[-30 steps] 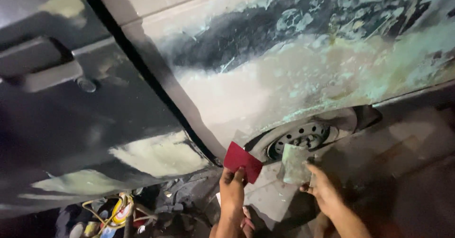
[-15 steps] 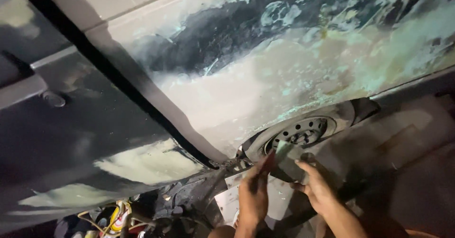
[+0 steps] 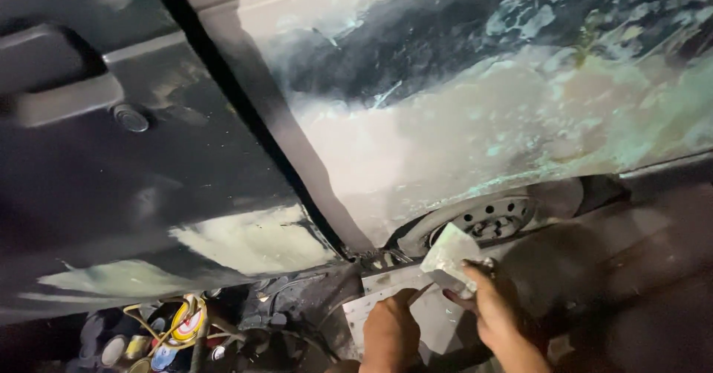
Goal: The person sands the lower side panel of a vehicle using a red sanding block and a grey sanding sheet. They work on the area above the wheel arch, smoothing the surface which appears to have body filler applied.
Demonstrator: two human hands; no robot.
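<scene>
Two hands work low beside the wheel (image 3: 492, 218): right hand (image 3: 494, 313) fingers (image 3: 459, 296) pinch a pale filler-smeared spreader (image 3: 448, 253); left hand (image 3: 391, 330) fingers curl closed, touching its lower edge.

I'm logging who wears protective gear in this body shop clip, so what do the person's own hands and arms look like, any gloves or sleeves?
Both are bare. The left hand and right hand wear no gloves, and no rings or watch can be made out. The forearms show no sleeves as far as the picture's bottom edge. The dim light hides finer details such as smears or marks.
</scene>
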